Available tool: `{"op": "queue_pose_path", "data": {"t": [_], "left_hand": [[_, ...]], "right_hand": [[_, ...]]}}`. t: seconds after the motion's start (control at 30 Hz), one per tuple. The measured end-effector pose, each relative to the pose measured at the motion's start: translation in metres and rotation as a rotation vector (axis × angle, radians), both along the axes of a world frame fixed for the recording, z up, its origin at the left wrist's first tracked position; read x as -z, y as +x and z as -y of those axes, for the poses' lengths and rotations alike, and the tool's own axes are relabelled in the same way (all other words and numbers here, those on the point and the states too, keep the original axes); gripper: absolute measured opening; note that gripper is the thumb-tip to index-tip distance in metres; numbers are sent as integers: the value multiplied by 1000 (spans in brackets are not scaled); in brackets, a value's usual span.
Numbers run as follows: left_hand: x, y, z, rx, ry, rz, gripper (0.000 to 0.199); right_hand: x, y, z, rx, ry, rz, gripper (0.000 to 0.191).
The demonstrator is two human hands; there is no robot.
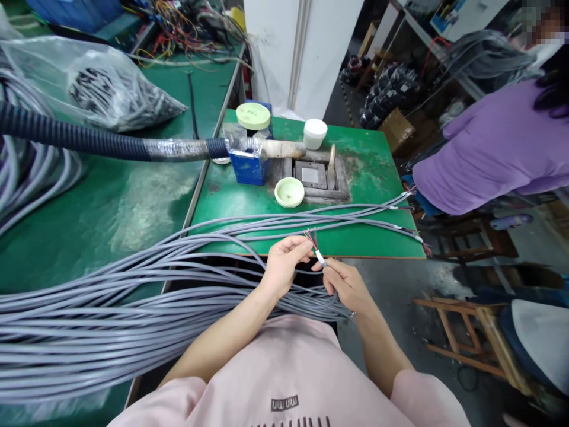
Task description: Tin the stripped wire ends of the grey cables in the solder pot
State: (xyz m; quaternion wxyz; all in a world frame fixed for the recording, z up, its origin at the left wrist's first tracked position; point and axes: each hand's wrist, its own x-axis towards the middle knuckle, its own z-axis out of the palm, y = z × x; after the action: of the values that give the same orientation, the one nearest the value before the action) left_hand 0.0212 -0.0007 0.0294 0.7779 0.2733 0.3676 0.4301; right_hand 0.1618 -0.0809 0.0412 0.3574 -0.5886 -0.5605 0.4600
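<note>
My right hand [344, 283] grips a grey cable near its end, just below a white sleeve [320, 257]. Thin red, dark and orange wires [312, 238] fan out above that sleeve. My left hand [287, 261] is closed, thumb and forefinger pinched at these wires. Many grey cables [178, 305] run from the left across the table edge and under my forearms. Several more grey cables [284, 220] lie on the green table [373, 178] beyond my hands, their coloured wire ends at its right edge.
A small dish [289, 193], a white tub [315, 134] and a square metal fixture [310, 175] stand ahead. A ribbed hose [169, 149] rests over a blue box [249, 166]. To the right are a person in purple [498, 142] and a wooden stool [462, 338].
</note>
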Motion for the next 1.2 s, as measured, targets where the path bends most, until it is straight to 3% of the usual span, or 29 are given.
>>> {"op": "queue_pose_path", "data": {"t": [0.17,0.27,0.37,0.67,0.93,1.1,1.2], "left_hand": [[5,2,6,-62,11,-21,22],[7,2,10,-163,182,-94,18],[6,1,9,-177,297,-178,17],[8,-3,-4,-93,151,-101,22],[3,-8,-11,-20,115,-128,26],[1,-9,-11,2,151,-185,24],[0,-9,-4,-87,299,-268,19]], "right_hand": [[1,-2,0,58,8,37,35],[1,-5,0,60,15,65,35],[0,-6,-1,25,35,135,35],[-1,-8,-6,-39,104,326,37],[-3,-6,-8,-68,163,446,33],[-6,-5,-7,-113,198,479,33],[-5,-4,-7,-75,109,343,33]]}}
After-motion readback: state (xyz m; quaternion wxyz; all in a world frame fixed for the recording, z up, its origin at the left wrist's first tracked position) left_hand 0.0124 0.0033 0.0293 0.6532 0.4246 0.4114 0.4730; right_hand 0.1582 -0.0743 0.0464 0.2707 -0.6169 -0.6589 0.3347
